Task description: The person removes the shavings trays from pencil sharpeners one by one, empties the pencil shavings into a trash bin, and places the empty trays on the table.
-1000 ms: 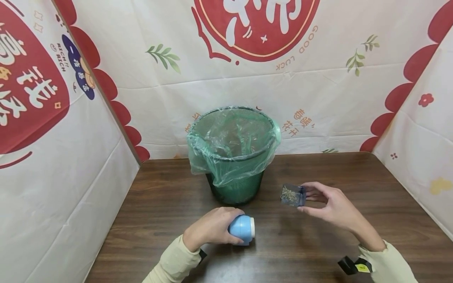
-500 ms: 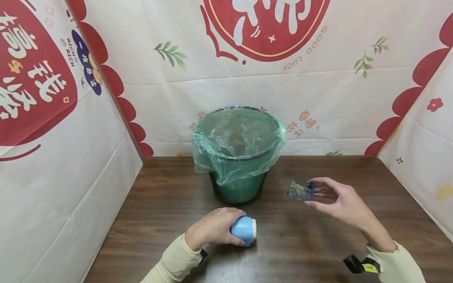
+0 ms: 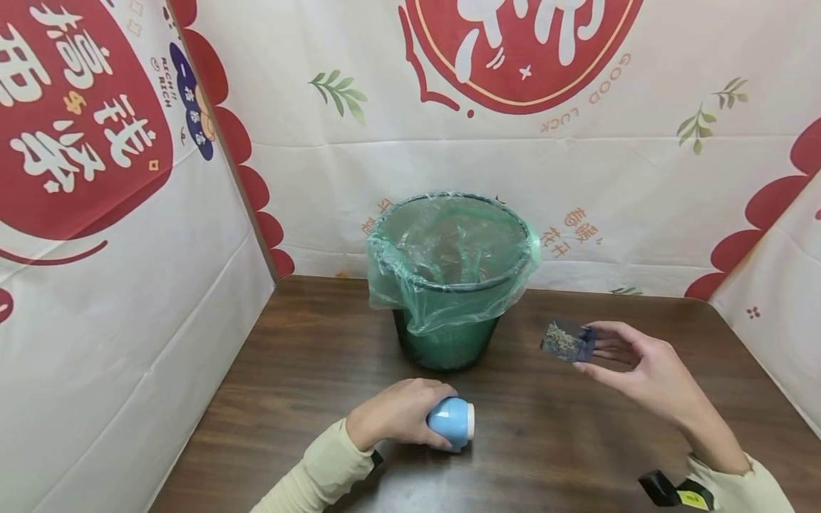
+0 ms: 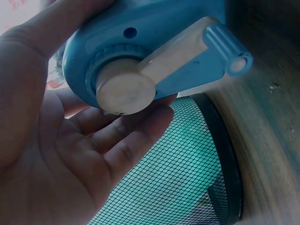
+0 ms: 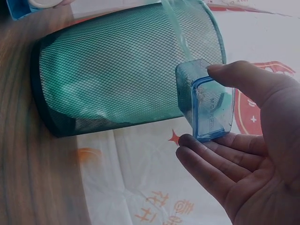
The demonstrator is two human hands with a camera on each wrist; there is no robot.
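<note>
My left hand (image 3: 404, 412) grips a light blue crank pencil sharpener (image 3: 451, 424) at the front of the bin. In the left wrist view, the pale crank arm (image 4: 176, 51) with its blue knob (image 4: 228, 50) faces the camera. To the right of the bin, my right hand (image 3: 648, 367) pinches the sharpener's clear bluish shavings drawer (image 3: 567, 342) between thumb and fingers, above the table. Pencil shavings (image 3: 559, 338) show inside it. The right wrist view has the thumb on one edge of the drawer (image 5: 206, 101) and fingertips at the opposite edge.
A dark mesh bin (image 3: 449, 345) with a green plastic liner (image 3: 442, 310) folded over its rim stands at the back of the brown wooden table (image 3: 308, 356). White printed cloth (image 3: 449, 157) hangs behind and at both sides.
The head view has turned, so everything sits further right in the picture. My right hand has lifted slightly with the drawer, while the left keeps its grip on the sharpener.
</note>
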